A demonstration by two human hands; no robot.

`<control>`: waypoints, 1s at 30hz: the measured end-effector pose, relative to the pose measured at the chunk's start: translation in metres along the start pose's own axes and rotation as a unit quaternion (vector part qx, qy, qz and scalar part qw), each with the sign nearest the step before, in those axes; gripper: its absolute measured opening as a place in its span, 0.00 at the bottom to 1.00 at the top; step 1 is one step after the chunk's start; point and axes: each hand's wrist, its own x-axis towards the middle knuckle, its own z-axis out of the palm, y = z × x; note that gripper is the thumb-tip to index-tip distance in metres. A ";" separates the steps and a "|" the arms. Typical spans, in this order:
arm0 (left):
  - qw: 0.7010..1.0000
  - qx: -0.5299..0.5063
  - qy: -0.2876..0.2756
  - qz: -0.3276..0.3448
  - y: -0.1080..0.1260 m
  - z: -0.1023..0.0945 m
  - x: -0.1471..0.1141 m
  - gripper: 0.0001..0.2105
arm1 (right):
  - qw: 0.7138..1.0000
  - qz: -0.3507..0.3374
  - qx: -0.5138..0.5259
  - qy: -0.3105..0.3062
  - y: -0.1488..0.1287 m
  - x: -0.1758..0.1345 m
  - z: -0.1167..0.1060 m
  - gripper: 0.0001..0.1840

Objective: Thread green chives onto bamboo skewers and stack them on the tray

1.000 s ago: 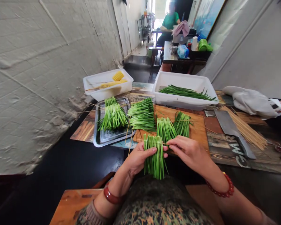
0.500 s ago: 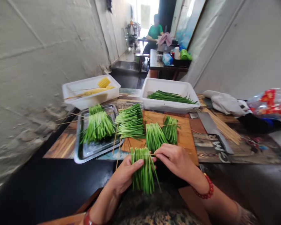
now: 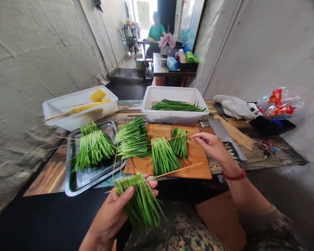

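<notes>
My left hand [image 3: 117, 205] is closed around a bunch of green chives [image 3: 141, 202], held low in front of me. A bamboo skewer [image 3: 178, 170] runs crosswise through this bunch and sticks out far to the right. Over the right side of the wooden cutting board [image 3: 196, 169], my right hand [image 3: 211, 146] pinches the tip of another thin skewer. That skewer passes through a small chive bunch [image 3: 178, 143]. Beside it on the board lie a longer chive bunch [image 3: 164, 157] and a skewered pile of chives [image 3: 132, 139].
A metal tray [image 3: 78, 183] at left bears skewered chives [image 3: 94, 148]. White bins hold corn [image 3: 87, 106] and loose chives [image 3: 176, 105]. A cleaver [image 3: 222, 134], skewers [image 3: 238, 134], a cap [image 3: 237, 108] and a plastic bag [image 3: 279, 104] lie right. A person [image 3: 156, 33] sits far back.
My right hand has left the skewer in the held bunch and moved up and right to the skewer on the board. My left hand has shifted left with its chives, now tilted.
</notes>
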 end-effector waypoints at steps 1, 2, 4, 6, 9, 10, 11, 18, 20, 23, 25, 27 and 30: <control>1.000 -0.001 0.020 0.010 0.008 0.000 -0.006 0.16 | 1.000 -0.009 -0.022 -0.012 0.008 0.006 0.004 0.10; 0.999 0.005 0.040 0.021 0.018 0.001 -0.011 0.16 | 0.998 -0.023 -0.046 -0.026 0.013 0.013 0.009 0.10; 0.996 0.033 0.074 0.042 0.041 0.002 -0.016 0.17 | 0.989 -0.065 -0.119 -0.057 0.018 0.025 0.021 0.11; 0.989 0.076 0.095 0.079 0.067 0.003 -0.009 0.18 | 0.972 -0.101 -0.195 -0.080 0.017 0.037 0.033 0.10; 0.980 0.125 0.111 0.105 0.097 0.007 0.019 0.16 | 0.958 -0.122 -0.242 -0.094 0.015 0.049 0.045 0.06; 0.979 0.132 0.107 0.111 0.103 0.008 0.031 0.15 | 0.958 -0.123 -0.243 -0.094 0.015 0.051 0.048 0.05; 0.980 0.138 0.101 0.106 0.108 0.009 0.043 0.13 | 0.956 -0.123 -0.248 -0.093 0.014 0.052 0.050 0.05; 0.971 0.211 0.089 0.070 0.116 0.002 0.104 0.08 | 0.944 -0.122 -0.299 -0.062 0.014 0.038 0.032 0.07; 0.969 0.220 0.089 0.068 0.118 -0.001 0.115 0.08 | 0.946 -0.123 -0.295 -0.057 0.017 0.033 0.021 0.08; 0.967 0.220 0.094 0.083 0.119 -0.005 0.129 0.08 | 0.966 -0.097 -0.233 -0.048 0.025 0.023 0.009 0.08; 0.966 0.216 0.100 0.102 0.119 -0.007 0.137 0.07 | 0.981 -0.073 -0.177 -0.040 0.032 0.014 0.005 0.07; 0.963 0.202 0.120 0.133 0.119 -0.007 0.144 0.06 | 0.990 -0.056 -0.126 -0.039 0.040 0.005 0.003 0.08; 0.953 0.170 0.178 0.176 0.120 -0.009 0.153 0.07 | 0.995 -0.032 -0.085 -0.037 0.051 -0.006 0.001 0.08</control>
